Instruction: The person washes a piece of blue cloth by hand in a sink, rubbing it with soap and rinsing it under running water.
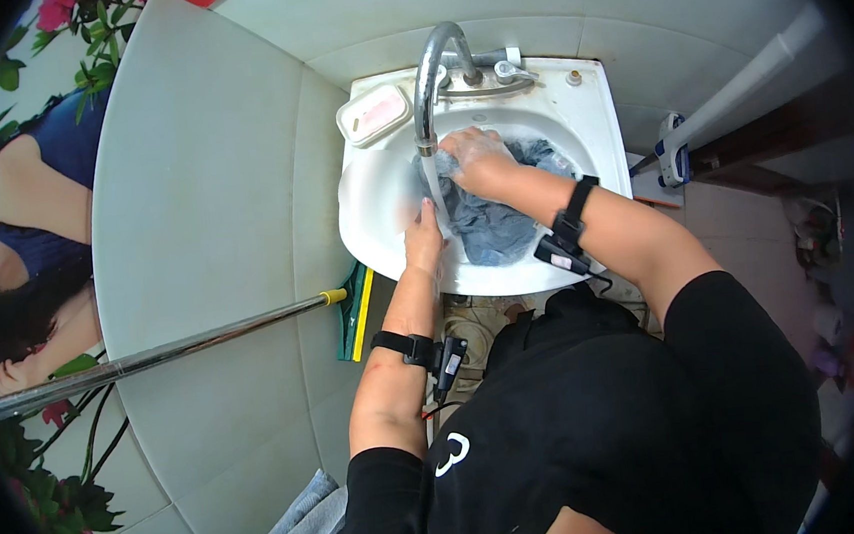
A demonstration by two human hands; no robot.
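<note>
A wet grey-blue garment (492, 227) lies bunched in the white washbasin (358, 212), in water with suds. My right hand (479, 159), wet and foamy, is closed on a fold of it near the back of the bowl. My left hand (424, 235) is at the front left of the bowl, beside the running water and the garment's left side. Its thumb is stretched out, and its other fingers are partly hidden. Water falls from the curved chrome faucet (424, 97) between my hands.
A soap dish (373, 114) stands on the basin's back left corner. A metal pole (202, 342) with a green and yellow head (354, 313) slants across the left. A grey-blue towel (297, 523) hangs at lower left. A white and blue mop part (674, 150) stands at right.
</note>
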